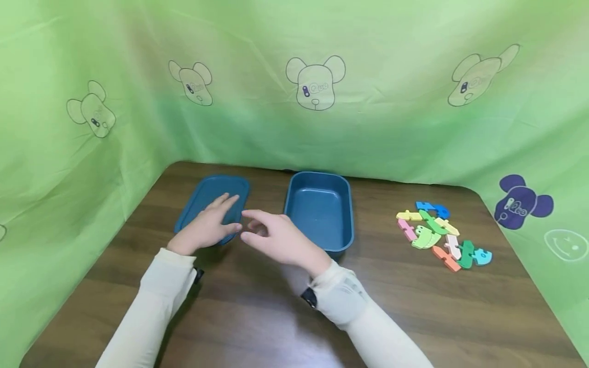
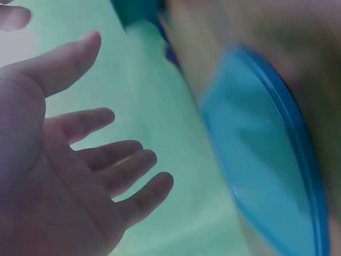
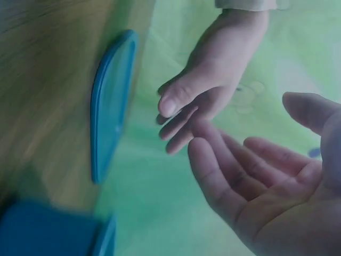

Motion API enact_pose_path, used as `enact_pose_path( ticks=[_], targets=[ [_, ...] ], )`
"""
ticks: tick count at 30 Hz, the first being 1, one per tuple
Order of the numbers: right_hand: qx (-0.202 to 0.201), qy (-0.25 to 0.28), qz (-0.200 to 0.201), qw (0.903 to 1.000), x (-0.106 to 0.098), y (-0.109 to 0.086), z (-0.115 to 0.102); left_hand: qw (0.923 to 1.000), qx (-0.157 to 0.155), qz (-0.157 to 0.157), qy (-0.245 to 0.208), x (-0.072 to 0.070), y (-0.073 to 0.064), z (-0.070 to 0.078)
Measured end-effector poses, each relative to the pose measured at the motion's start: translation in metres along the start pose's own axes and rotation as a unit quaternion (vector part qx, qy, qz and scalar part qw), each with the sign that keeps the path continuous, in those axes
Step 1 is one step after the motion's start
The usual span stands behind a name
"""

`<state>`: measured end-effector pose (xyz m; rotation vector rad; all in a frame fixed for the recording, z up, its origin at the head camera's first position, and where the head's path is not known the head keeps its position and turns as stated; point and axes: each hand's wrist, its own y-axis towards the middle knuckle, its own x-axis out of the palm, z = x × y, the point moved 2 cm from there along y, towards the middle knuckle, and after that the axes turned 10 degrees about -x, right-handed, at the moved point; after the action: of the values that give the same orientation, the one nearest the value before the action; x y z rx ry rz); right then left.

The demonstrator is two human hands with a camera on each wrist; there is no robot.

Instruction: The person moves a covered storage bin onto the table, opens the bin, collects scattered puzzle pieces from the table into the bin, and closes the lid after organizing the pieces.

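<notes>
In the head view my left hand hovers over the near part of a flat blue lid, fingers spread and holding nothing. My right hand is in the air between that lid and a blue rectangular box, its fingers slightly bent around nothing. The box stands upright without a cover, and its inside shows bare. The left wrist view has the lid lying apart from the left hand. Both hands appear in the right wrist view, with a small gap or overlap between their fingertips; whether they touch I cannot tell.
Several colourful puzzle pieces, among them a green crocodile-like head, lie at the right on the brown wooden table. A green cloth with mouse-like drawings hangs around the table's back and sides.
</notes>
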<state>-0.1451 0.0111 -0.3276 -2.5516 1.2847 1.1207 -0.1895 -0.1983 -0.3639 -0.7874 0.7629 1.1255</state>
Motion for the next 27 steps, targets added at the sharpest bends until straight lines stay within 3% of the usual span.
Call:
enact_pose_path(
  ticks=[4, 6, 9, 12, 18, 21, 27],
  targets=[
    [-0.031, -0.003, 0.047, 0.9984, -0.026, -0.038, 0.005, 0.9989, 0.033, -0.022, -0.025, 0.017, 0.003, 0.032],
    [-0.026, -0.007, 0.074, 0.9969, -0.043, -0.055, 0.011, 0.9978, 0.037, -0.045, -0.031, 0.028, 0.005, 0.046],
    [0.002, -0.016, 0.116, 0.9931, -0.071, -0.08, 0.024, 0.9964, 0.033, -0.074, -0.024, 0.043, 0.01, 0.064],
    [0.051, -0.035, 0.146, 0.9874, -0.099, -0.103, 0.04, 0.9965, 0.03, -0.078, 0.0, 0.057, 0.014, 0.076],
    [0.117, -0.093, 0.192, 0.97, -0.152, -0.148, 0.064, 0.9964, 0.006, -0.058, 0.062, 0.072, 0.016, 0.087],
    [0.156, -0.122, 0.211, 0.9573, -0.179, -0.174, 0.075, 0.9961, -0.001, -0.058, 0.066, 0.076, 0.015, 0.088],
    [0.237, -0.18, 0.212, 0.9308, -0.222, -0.222, 0.107, 0.9959, 0.007, -0.069, 0.057, 0.081, 0.018, 0.091]
  ],
)
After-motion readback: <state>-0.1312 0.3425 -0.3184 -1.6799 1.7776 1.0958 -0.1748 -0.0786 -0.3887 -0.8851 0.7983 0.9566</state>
